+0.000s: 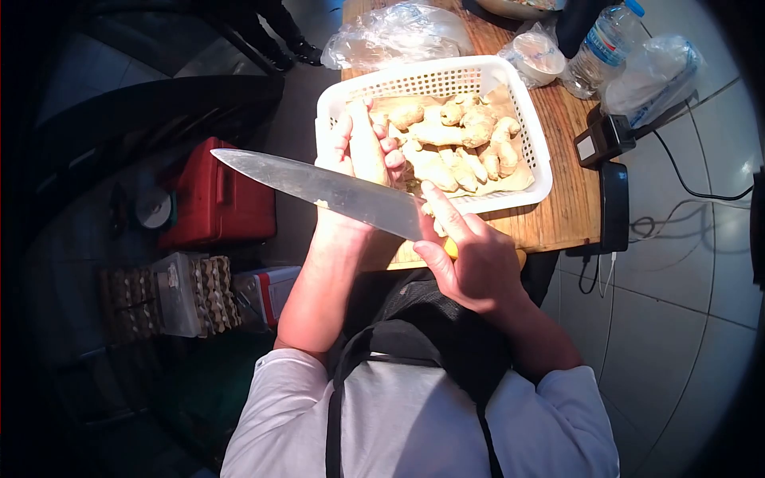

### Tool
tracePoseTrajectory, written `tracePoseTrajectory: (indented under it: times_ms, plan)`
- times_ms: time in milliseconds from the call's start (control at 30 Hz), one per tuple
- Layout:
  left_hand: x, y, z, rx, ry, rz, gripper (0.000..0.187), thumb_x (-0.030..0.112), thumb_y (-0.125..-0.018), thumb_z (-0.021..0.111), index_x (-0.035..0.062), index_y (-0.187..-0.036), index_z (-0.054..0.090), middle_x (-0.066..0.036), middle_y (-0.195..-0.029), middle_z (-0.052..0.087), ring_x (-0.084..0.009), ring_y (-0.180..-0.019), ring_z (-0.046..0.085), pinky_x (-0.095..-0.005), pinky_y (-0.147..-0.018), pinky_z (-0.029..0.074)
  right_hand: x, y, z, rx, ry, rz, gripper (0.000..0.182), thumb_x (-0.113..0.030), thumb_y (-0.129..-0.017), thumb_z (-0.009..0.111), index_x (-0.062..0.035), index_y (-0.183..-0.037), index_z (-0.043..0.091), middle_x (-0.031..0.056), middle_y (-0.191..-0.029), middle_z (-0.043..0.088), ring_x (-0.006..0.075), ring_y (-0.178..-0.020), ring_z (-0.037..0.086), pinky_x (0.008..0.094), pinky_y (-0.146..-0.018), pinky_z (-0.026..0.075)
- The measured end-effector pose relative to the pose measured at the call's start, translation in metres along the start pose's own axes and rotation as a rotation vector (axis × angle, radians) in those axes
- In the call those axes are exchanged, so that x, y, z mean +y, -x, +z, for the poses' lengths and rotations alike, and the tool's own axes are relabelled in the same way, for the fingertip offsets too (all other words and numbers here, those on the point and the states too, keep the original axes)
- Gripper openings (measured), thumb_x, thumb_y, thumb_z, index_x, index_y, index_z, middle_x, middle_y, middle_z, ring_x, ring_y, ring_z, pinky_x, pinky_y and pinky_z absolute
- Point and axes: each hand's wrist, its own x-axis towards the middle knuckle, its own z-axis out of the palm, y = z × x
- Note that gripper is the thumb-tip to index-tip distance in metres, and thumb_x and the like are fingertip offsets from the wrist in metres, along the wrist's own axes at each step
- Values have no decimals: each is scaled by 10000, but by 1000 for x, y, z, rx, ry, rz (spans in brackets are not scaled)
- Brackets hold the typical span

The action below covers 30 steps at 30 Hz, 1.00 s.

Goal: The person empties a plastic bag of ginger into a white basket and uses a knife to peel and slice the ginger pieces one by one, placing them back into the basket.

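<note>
My right hand [478,259] grips a large kitchen knife [319,189] by its yellow handle, index finger stretched along the blade's base. The wide blade points left and crosses in front of my left wrist. In my left hand [343,151] lies a long pale piece of ginger [366,151], fingers curled round it, over the left side of a white plastic basket [538,163]. Several knobbly ginger roots [458,135] rest on brown paper inside the basket. A small pale scrap clings to the blade's lower edge.
The basket stands on a wooden table [570,191]. Behind it are a clear plastic bag [398,36], a wrapped bowl [535,60] and a water bottle [602,48]. A black power adapter [606,139] sits at the right edge. A red case [223,195] and egg trays [211,295] are left below.
</note>
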Motion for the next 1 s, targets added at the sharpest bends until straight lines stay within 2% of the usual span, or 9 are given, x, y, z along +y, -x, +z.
tracePoseTrajectory:
  times_ms: [133,333,433,633,733,800,833,867,1000]
  plan:
    - [-1,-1,8,81,-167,45,341,358,-1050,506,83,-1236,585,-70,-901,562,-157,-761,514,-278,-652,461,0,0,1,23,13,-19,677,-465,-891,696,-183,-1471,493,170,-842,662,322,-683,698,410,-586,564]
    - [-1,-1,5,35,-66,-1,374,379,-1054,490,90,-1271,588,-67,-929,560,-160,-762,500,-276,-649,449,1,0,2,32,47,-9,680,-472,-890,693,-183,-1473,494,154,-810,651,309,-661,688,399,-566,556]
    - [-3,1,8,57,-160,22,384,383,-1051,492,95,-1287,588,-67,-941,559,-164,-777,498,-279,-657,450,1,0,1,37,46,-8,686,-472,-887,696,-185,-1476,491,150,-807,649,309,-664,688,402,-566,555]
    - [-4,3,9,17,-24,-39,399,380,-1046,498,83,-1302,573,-75,-969,572,-168,-790,499,-287,-654,447,-3,-2,-1,51,40,6,687,-450,-883,708,-184,-1477,486,150,-800,653,315,-677,691,416,-576,554]
    - [-10,4,4,-57,39,-64,407,360,-1049,488,67,-1324,551,-83,-982,589,-185,-820,567,-311,-680,498,-10,-8,-8,5,9,64,657,-406,-895,709,-160,-1466,498,151,-795,664,316,-682,694,419,-583,551]
    - [-26,17,12,2,-115,-63,417,337,-1052,473,47,-1346,526,-103,-1042,624,-206,-884,642,-347,-748,559,3,-22,-2,151,-65,2,634,-377,-902,708,-144,-1456,509,151,-778,665,316,-669,692,419,-585,548]
    - [-33,19,12,11,6,-62,420,332,-1055,459,39,-1348,524,-132,-1114,643,-219,-936,676,-367,-808,585,7,-27,-1,196,-91,-29,624,-365,-905,707,-137,-1452,513,151,-770,664,316,-661,690,419,-587,548]
    - [-33,14,4,-58,-59,-57,429,339,-1055,457,37,-1352,523,-155,-1176,642,-214,-963,678,-363,-820,585,10,-31,-1,240,-115,-61,614,-354,-908,706,-130,-1449,518,151,-762,664,316,-653,688,419,-588,547]
    - [-12,0,-2,-23,-65,-19,402,329,-1046,491,28,-1309,538,-109,-1003,613,-195,-848,602,-317,-762,544,4,-25,-9,140,-72,-56,617,-346,-905,709,-125,-1449,520,148,-723,661,316,-638,688,417,-598,551]
